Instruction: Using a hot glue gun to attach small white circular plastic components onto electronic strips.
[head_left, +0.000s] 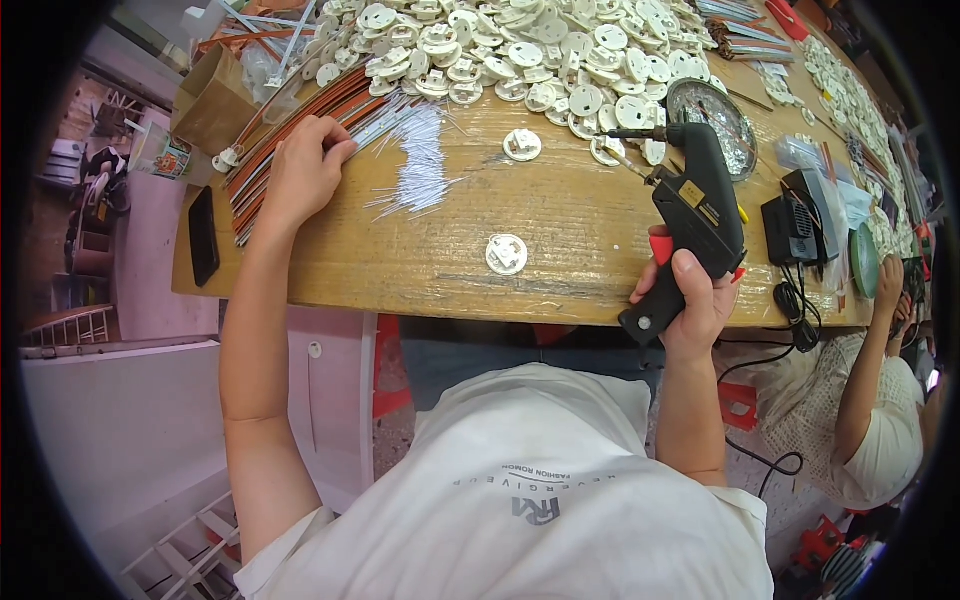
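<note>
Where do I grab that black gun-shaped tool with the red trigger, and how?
Probably by its black handle, from the person's side, as the right hand does: the handle slants toward the person, near the red trigger, while the thin front points left.

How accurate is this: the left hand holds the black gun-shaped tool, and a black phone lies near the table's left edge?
Wrong side: the head view shows the right hand holding the black gun-shaped tool. The black phone does lie there.
</note>
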